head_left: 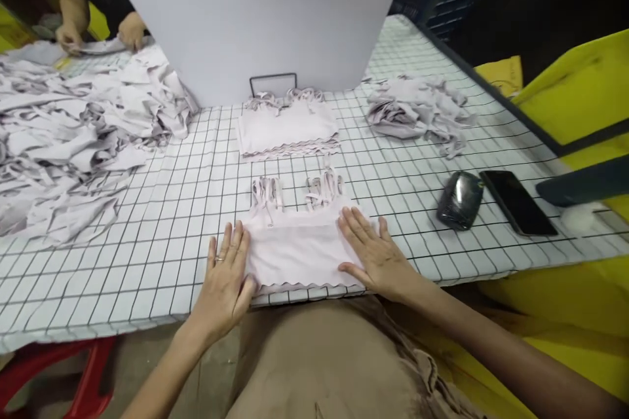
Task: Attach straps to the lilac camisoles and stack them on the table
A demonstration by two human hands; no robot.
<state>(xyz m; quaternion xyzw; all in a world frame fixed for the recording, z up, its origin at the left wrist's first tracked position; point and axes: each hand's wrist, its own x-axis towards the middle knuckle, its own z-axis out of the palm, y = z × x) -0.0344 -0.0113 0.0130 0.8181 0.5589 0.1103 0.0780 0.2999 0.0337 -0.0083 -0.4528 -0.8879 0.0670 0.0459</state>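
A folded pale pink top (299, 245) with bundled straps lies at the near edge of the checked table (187, 209). My left hand (227, 278) lies flat and open on its left side, a ring on one finger. My right hand (373, 252) rests flat and open on its right side, fingers spread. Behind it sits a neat stack of folded pink tops (287, 131).
A big heap of unfolded tops (73, 137) fills the left. A smaller heap (417, 111) lies at the back right. A black mouse (460, 200) and a phone (518, 201) lie to the right. A white board (260, 13) stands behind. Another person's hands (98, 33) work at the far left.
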